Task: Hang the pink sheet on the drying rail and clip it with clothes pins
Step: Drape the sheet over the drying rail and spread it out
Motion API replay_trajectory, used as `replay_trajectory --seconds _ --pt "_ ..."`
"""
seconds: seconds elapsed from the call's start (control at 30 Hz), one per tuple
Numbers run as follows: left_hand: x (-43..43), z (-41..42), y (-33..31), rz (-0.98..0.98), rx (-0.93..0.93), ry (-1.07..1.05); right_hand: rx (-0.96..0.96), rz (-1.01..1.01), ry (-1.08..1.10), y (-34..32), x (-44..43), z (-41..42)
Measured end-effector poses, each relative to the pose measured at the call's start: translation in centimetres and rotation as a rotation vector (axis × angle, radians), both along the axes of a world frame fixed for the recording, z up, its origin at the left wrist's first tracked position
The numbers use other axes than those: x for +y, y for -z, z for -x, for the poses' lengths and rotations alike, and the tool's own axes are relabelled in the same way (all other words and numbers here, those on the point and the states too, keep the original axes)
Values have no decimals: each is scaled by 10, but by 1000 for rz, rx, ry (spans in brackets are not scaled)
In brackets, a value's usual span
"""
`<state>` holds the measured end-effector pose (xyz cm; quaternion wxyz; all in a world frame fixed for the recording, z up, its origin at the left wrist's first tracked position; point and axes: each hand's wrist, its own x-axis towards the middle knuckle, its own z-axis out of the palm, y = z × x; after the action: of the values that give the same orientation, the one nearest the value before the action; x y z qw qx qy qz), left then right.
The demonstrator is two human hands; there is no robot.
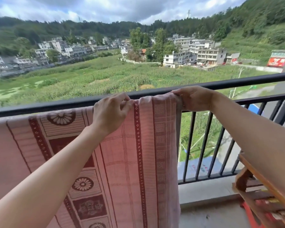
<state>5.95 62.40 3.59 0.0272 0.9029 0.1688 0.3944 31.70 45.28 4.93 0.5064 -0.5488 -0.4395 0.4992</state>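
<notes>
Hanging sheet, both hands at rail

Sheet (pixel 135 153), pink with dark red bands and flower motifs, draped over the black balcony rail (pixel 56 105), hanging down on the near side. Long axis runs along the rail, left out of frame; right edge ends at the right hand. Left hand (pixel 111 112) pinches a fold at the top edge, fingers together on cloth. Right hand (pixel 193 98) curls over the rail at the sheet's corner, fingers closed on fabric. Bare balusters (pixel 202 145) to the right, concrete floor (pixel 207 191) below. Wooden furniture (pixel 257 186) at lower right, partly hidden by the right forearm. Fields (pixel 105 76), buildings, wooded hills beyond.
</notes>
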Motion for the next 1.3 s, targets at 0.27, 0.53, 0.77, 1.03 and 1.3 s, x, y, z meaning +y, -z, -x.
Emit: replay_trajectory --seconds 0.27,0.53,0.77,1.03,1.3 --pt "-9 28 13 -21 -142 50 -118 -36 -146 -8 57 37" --pt "-68 34 54 -67 -175 -213 -186 34 -313 16 86 36" --pt "-96 40 74 44 -37 -462 -123 -30 -501 40 109 90" --pt "-81 129 48 478 -420 -377 -34 -24 -661 37 153 156" --pt "13 247 2 542 -551 -480 -153 -117 -496 23 242 249"
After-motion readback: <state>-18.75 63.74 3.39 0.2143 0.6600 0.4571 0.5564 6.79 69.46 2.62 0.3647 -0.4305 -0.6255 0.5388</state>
